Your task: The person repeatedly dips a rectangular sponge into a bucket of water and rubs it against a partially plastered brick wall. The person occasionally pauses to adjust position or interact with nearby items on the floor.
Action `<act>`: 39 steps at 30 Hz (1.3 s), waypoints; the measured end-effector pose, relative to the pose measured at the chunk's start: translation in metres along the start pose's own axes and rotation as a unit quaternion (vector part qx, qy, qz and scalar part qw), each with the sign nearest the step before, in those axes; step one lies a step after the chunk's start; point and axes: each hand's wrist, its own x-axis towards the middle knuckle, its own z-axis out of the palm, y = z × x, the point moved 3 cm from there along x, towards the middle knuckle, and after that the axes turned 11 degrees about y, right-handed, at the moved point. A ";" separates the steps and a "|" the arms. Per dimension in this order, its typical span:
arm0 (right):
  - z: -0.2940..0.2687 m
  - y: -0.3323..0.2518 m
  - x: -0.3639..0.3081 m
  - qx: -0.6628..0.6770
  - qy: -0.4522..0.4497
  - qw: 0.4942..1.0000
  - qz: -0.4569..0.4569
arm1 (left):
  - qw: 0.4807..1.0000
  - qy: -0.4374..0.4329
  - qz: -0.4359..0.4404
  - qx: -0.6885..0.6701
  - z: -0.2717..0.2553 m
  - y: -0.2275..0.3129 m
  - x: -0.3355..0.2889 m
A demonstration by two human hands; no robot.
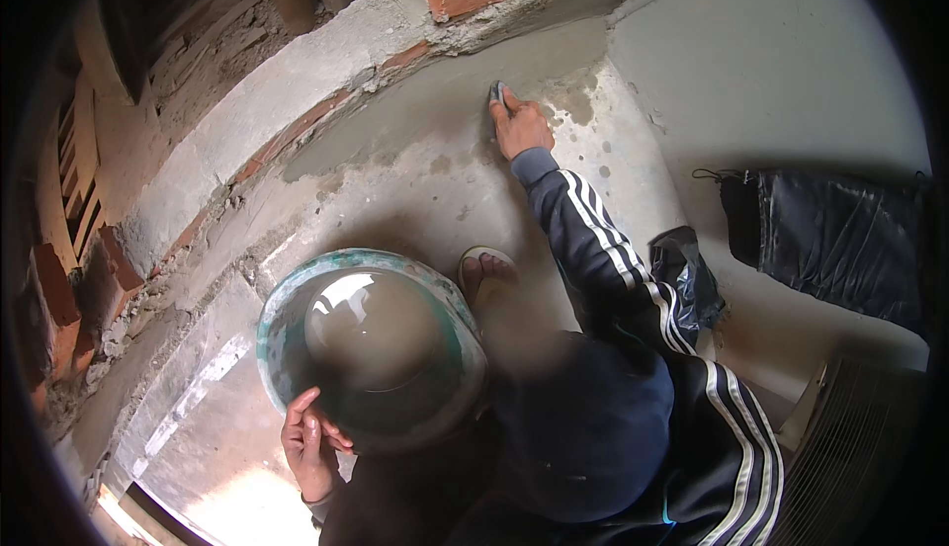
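Note:
My right hand (521,126) reaches out to the pale surface along the rough masonry edge. Its fingers close on a small, dark grey, flat-looking tool (496,96), mostly covered by the hand. The tool touches a band of wet grey mortar (395,126). At the lower left, my left hand (311,442) has its fingers curled at the near-left rim of a round, green-stained bucket (274,324). Cloudy water (376,334) in the bucket reflects bright light. The underside of the left fingers' grip is hidden.
Broken brick (465,0) and rough mortar line the far edge. A sandalled foot (486,271) stands beside the bucket. At right are a black plastic bag (687,274), dark cloth (840,240) and a ribbed dark panel (840,457). A dark cap (583,437) fills the lower middle.

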 end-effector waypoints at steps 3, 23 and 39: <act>-0.007 0.011 0.014 0.086 -0.056 0.993 0.054 | 1.000 -0.002 0.003 0.003 -0.001 0.001 -0.001; -0.026 0.011 0.030 0.075 -0.015 0.994 -0.082 | 1.000 -0.014 0.022 0.007 -0.003 0.002 -0.005; -0.075 -0.006 -0.040 0.693 -0.403 0.573 0.171 | 1.000 -0.009 0.015 0.017 0.003 0.006 -0.008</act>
